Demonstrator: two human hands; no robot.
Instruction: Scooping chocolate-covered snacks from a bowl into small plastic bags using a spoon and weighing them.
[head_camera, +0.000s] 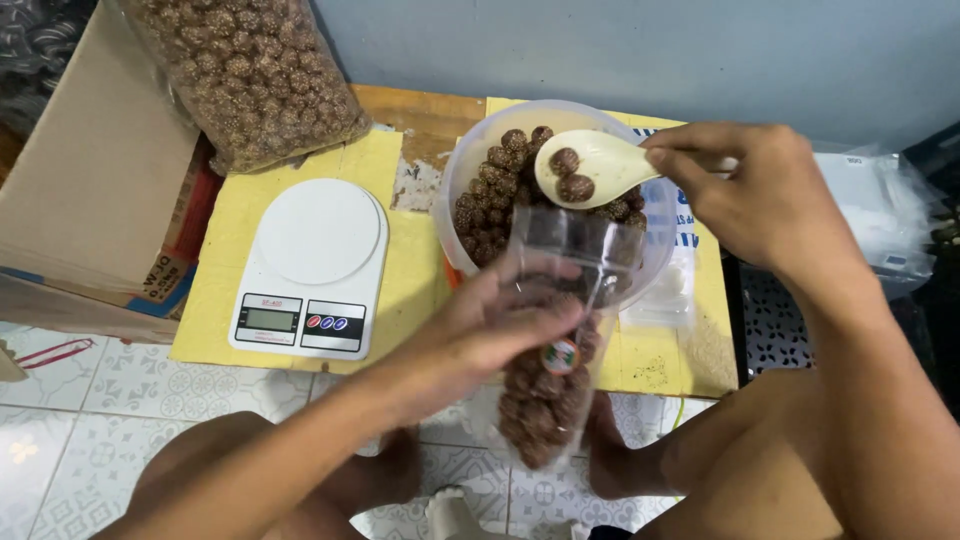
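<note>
Sesame-coated snack balls fill the clear plastic bag (548, 385) at lower centre of the frame, gripped around its middle by the left hand (500, 325), fingers wrapped and thumb pressed so the mouth stands open and upward. Above it, the right hand (755, 195) pinches the handle of a cream plastic spoon (590, 165) carrying two balls, level so they do not roll off. The spoon hovers over the white tub (462, 170) of balls, just behind the bag's mouth. At left centre, a white kitchen scale (315, 265) sits on the yellow table (400, 290), its platform bare, beside a large sack of balls (250, 70).
</note>
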